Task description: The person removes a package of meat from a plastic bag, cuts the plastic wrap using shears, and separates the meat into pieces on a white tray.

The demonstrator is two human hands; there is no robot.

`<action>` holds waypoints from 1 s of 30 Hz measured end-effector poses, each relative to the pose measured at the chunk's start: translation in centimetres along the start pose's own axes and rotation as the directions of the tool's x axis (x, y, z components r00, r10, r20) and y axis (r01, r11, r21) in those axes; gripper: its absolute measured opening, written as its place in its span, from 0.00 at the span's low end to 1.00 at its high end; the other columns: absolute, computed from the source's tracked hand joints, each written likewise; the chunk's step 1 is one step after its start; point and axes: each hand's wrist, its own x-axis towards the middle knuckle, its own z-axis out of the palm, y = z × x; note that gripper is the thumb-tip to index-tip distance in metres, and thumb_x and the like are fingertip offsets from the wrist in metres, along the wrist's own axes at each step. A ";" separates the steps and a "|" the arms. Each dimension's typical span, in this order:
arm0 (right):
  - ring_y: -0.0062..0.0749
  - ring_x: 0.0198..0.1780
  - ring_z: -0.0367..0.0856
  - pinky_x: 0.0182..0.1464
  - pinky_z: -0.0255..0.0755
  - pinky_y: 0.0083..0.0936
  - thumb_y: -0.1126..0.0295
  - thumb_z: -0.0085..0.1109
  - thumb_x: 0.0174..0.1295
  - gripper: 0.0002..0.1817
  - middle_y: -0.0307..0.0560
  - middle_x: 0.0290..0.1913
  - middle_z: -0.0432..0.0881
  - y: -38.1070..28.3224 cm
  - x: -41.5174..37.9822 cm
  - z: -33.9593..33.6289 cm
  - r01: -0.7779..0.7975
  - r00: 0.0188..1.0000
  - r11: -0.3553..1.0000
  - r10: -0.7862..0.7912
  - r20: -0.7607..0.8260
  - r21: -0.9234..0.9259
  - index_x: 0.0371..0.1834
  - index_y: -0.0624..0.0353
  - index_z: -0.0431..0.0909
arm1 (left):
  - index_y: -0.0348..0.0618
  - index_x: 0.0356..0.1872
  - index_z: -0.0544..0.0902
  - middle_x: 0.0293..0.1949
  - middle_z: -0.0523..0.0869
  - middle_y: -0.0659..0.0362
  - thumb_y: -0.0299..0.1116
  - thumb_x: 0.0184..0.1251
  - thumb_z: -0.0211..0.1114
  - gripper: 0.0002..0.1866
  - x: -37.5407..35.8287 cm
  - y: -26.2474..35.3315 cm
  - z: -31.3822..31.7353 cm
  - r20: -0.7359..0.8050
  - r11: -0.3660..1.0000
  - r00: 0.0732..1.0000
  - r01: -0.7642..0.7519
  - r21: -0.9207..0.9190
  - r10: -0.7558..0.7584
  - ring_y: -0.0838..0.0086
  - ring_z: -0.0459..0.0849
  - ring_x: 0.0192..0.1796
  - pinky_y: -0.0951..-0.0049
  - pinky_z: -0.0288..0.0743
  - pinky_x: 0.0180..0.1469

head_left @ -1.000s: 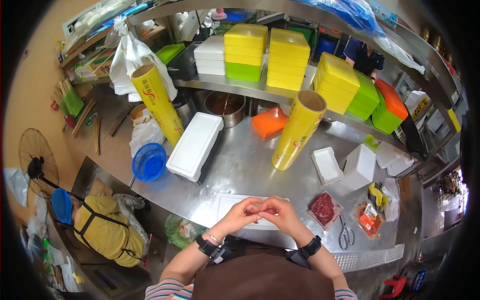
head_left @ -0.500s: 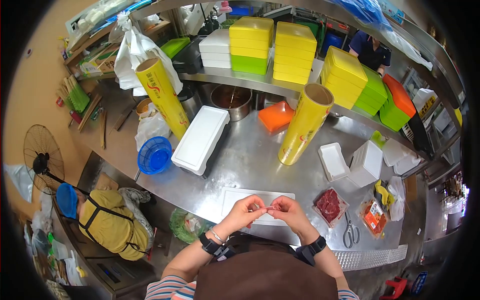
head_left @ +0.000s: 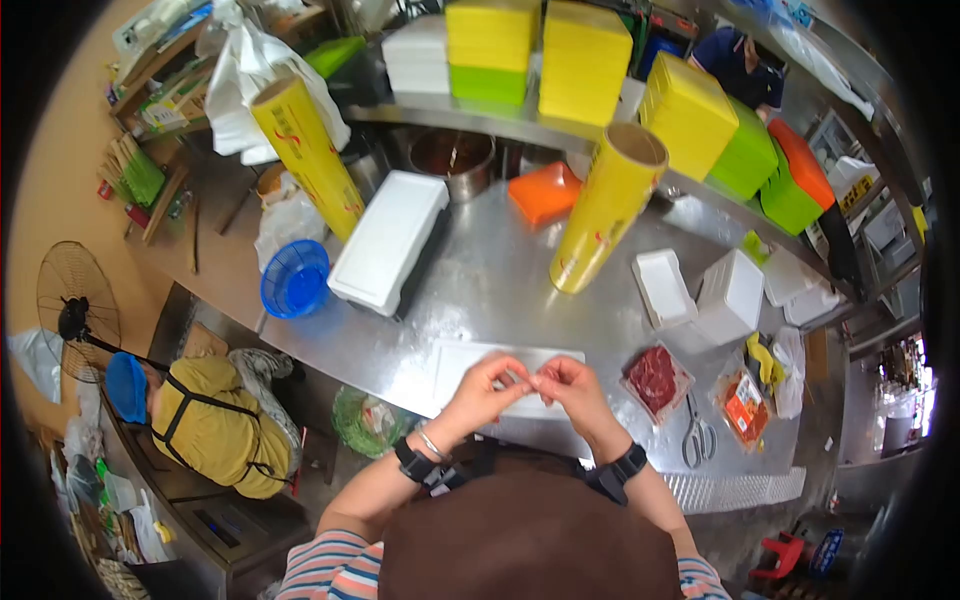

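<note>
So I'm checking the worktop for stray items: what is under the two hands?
A white cutting board lies on the steel counter under the left hand and right hand. The hands cover its middle, so anything there is hidden.

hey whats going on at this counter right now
A person stands at a steel counter, with the left hand and right hand brought together, fingertips pinching something small between them; what it is cannot be made out. They hover over a white foam tray. To the right lie a wrapped tray of red meat and scissors. An upright yellow cling film roll stands behind.
</note>
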 end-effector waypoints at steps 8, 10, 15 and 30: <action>0.18 0.33 0.73 0.34 0.66 0.16 0.74 0.63 0.58 0.08 0.36 0.34 0.77 -0.5 -0.6 0.5 -0.015 0.999 0.960 0.005 0.037 0.280 0.38 0.59 0.75 | 0.41 0.37 0.77 0.27 0.81 0.64 0.24 0.64 0.60 0.03 0.0 -0.6 -0.4 0.075 0.937 0.992 0.116 -0.330 -0.097 0.88 0.71 0.21 0.86 0.64 0.16; 0.18 0.33 0.73 0.35 0.65 0.17 0.75 0.63 0.58 0.09 0.37 0.36 0.77 -0.1 -0.4 0.3 0.005 0.999 0.961 -0.016 0.037 0.277 0.39 0.59 0.74 | 0.41 0.38 0.77 0.28 0.81 0.64 0.24 0.63 0.60 0.03 0.0 -0.8 -0.4 0.089 0.933 0.991 0.121 -0.338 -0.096 0.88 0.70 0.21 0.86 0.62 0.16; 0.16 0.35 0.74 0.34 0.66 0.15 0.76 0.63 0.58 0.08 0.35 0.35 0.80 0.2 -0.1 0.4 0.033 0.999 0.971 -0.038 0.017 0.237 0.40 0.56 0.76 | 0.42 0.43 0.78 0.29 0.81 0.64 0.29 0.65 0.60 0.07 0.0 0.0 -0.5 0.195 0.893 0.970 0.214 -0.396 -0.146 0.89 0.70 0.21 0.88 0.59 0.18; 0.18 0.41 0.79 0.44 0.74 0.18 0.75 0.62 0.61 0.08 0.37 0.40 0.82 -0.5 -0.2 0.5 0.036 0.998 0.994 -0.041 0.052 0.106 0.43 0.60 0.77 | 0.40 0.44 0.78 0.35 0.84 0.60 0.31 0.70 0.59 0.07 0.6 -1.2 -0.1 0.114 0.809 0.981 0.195 -0.555 -0.158 0.80 0.82 0.33 0.82 0.78 0.33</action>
